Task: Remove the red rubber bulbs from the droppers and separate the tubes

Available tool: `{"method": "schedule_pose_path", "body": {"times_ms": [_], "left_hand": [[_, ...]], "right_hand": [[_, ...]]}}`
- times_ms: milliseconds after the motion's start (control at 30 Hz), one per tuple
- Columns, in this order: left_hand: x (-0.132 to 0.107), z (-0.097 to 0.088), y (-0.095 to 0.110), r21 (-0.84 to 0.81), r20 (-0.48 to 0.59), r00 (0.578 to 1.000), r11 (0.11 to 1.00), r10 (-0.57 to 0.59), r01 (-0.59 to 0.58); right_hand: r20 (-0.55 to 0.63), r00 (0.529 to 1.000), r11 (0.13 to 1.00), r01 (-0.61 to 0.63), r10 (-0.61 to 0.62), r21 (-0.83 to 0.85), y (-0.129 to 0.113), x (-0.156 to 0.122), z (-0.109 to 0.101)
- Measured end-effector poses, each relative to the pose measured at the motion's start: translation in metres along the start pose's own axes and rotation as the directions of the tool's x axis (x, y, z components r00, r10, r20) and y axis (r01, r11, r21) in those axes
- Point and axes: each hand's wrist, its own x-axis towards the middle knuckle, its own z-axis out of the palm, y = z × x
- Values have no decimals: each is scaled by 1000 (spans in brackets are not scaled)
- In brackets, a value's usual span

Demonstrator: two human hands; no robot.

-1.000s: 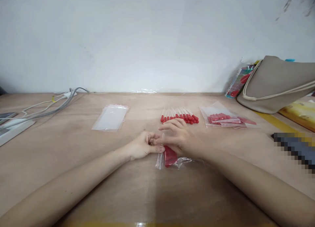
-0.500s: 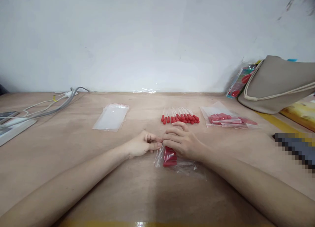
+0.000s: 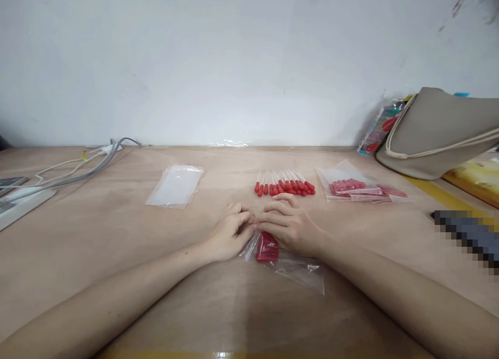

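Note:
Between my hands a clear zip bag [image 3: 302, 271] lies on the table, with red-tipped pieces [image 3: 267, 248] inside it. My left hand [image 3: 234, 231] pinches the bag's upper left edge, fingers curled and thumb pressed in. From the other side my right hand [image 3: 290, 224] closes on the same edge, its fingertips close to the left ones and its palm covering part of the bag. Just beyond my fingers lies a row of white sticks with red bulb tips [image 3: 286, 186].
A stack of flat clear bags [image 3: 175, 186] lies left of centre. Filled bags [image 3: 354, 188] with red pieces lie at the right. Farther right are a grey drawstring pouch [image 3: 432, 135], a printed package [image 3: 380, 128] and a blurred dark object [image 3: 468, 239]. Cables [image 3: 105, 161] run along the left.
My left hand has shifted slightly right and its fingers have curled more at the bag's edge. The bag's lower right corner has spread a little toward me. My right hand has barely moved.

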Motion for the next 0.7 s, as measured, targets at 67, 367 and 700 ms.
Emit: {"method": "schedule_pose_path", "body": {"times_ms": [67,367,700], "left_hand": [[-1,2,-1,56,-16,998,997,58,-57],[-3,7,-3,263,71,997,965,-2,-17],[-1,3,-14,295,-62,997,954,-42,59]], "right_hand": [[55,998,1000,15,-14,-16,-1,1,-1],[141,986,993,98,-87,-68,1,7,2],[290,952,951,-171,92,258,1,5,-21]]}}
